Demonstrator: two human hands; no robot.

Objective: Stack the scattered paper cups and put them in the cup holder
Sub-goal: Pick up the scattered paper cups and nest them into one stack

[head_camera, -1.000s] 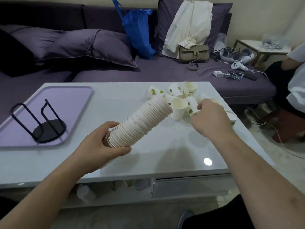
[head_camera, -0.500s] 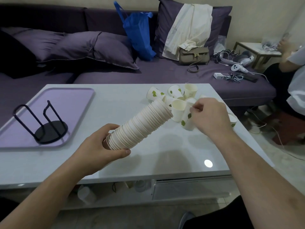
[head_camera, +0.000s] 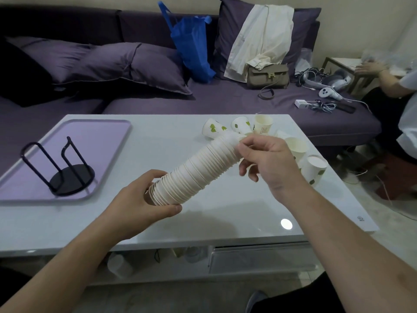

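Right hand pinching the top of the long nested stack of white paper cups; left hand gripping its base | loose leaf-printed paper cups left on white table | black wire cup holder unfilled; roughly midway, I'd say

You are looking at bare white tabletop along the near edge; loose paper cups are crowding the far right corner, the black wire cup holder is standing on the lilac tray at the left edge.
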